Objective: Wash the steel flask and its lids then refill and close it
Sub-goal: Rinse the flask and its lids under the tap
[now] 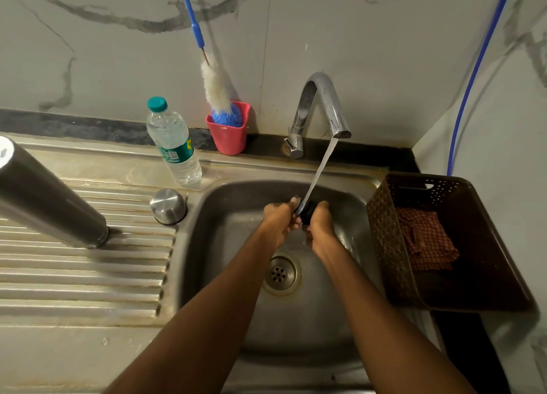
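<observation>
Over the steel sink (213, 216), my left hand (279, 220) and right hand (318, 230) gripped a small black inner lid (306, 213) under running water; the tall steel flask (44, 198) and domed steel cap (168, 206) waited left, refilling undone.

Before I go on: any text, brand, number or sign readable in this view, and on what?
None can be read.
Clear plastic water bottle with teal cap: its green and white label carries print and a yellow mark, all too small and blurred to read.
Steel flask, steel cup lid, pink holder: no markings visible.
</observation>
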